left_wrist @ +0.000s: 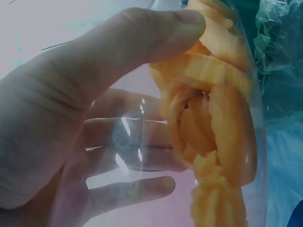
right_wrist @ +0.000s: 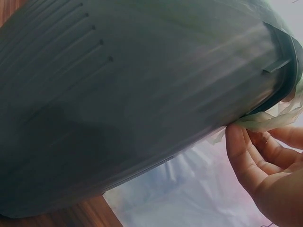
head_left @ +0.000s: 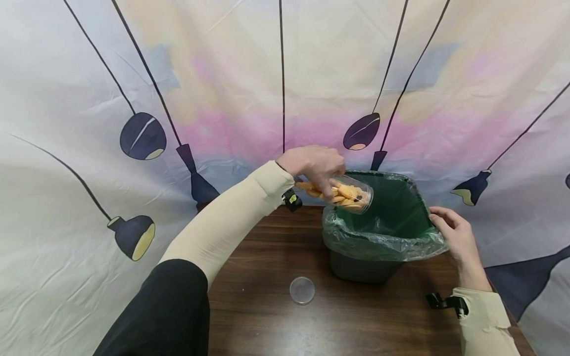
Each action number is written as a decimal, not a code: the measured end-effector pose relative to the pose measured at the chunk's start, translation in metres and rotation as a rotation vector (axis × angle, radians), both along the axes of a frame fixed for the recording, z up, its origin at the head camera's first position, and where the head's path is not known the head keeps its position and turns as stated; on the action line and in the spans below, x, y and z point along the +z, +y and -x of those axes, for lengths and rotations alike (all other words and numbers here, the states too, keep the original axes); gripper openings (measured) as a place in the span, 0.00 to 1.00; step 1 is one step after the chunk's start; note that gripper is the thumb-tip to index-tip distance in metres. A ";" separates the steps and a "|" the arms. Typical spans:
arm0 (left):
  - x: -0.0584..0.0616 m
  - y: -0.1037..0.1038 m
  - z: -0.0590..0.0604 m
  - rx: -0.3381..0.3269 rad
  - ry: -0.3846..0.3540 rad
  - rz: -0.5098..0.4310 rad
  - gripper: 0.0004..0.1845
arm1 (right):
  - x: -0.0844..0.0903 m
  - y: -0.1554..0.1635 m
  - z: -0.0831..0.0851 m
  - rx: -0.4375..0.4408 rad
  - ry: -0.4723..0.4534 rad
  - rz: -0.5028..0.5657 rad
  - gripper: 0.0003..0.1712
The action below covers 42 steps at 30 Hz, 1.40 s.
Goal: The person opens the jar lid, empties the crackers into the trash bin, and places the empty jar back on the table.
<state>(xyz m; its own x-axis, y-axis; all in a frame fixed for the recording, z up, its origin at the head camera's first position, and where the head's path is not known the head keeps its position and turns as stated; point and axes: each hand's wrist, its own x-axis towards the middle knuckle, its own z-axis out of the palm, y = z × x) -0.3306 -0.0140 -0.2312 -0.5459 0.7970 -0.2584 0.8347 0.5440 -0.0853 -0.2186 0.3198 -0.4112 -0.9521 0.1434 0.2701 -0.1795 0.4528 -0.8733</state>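
My left hand [head_left: 313, 165] grips a clear plastic cup [head_left: 352, 194], fingers and thumb curled round its body. The cup lies tipped on its side, long axis about level, mouth pointing right toward the inside of the bin [head_left: 383, 232], base back in my palm. It hangs over the bin's left rim, near the table's far edge. Inside it are orange food pieces [head_left: 345, 193], ridged and curved, bunched toward the mouth end; in the left wrist view they fill the right half of the cup [left_wrist: 142, 142], with my thumb [left_wrist: 142, 42] across the top and the other fingers seen through the clear wall. What the food is exactly, I can't say from this blur; could be cut fruit.

The bin is dark grey, lined with a green plastic bag [head_left: 383, 244] folded over the rim. From the head view I see only green liner inside.

My right hand [head_left: 456, 235] is at the bin's right rim, fingers loosely curled, fingertips [right_wrist: 236, 137] touching the bag's folded edge; in the right wrist view they seem to pinch the liner film lightly.

A small round clear lid [head_left: 302, 290] lies flat on the brown table [head_left: 267, 326], toward the near edge, left of the bin and well apart from both hands.
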 end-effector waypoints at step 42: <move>-0.018 -0.023 0.006 -0.088 -0.040 -0.256 0.28 | 0.001 0.002 -0.002 -0.006 0.000 0.007 0.19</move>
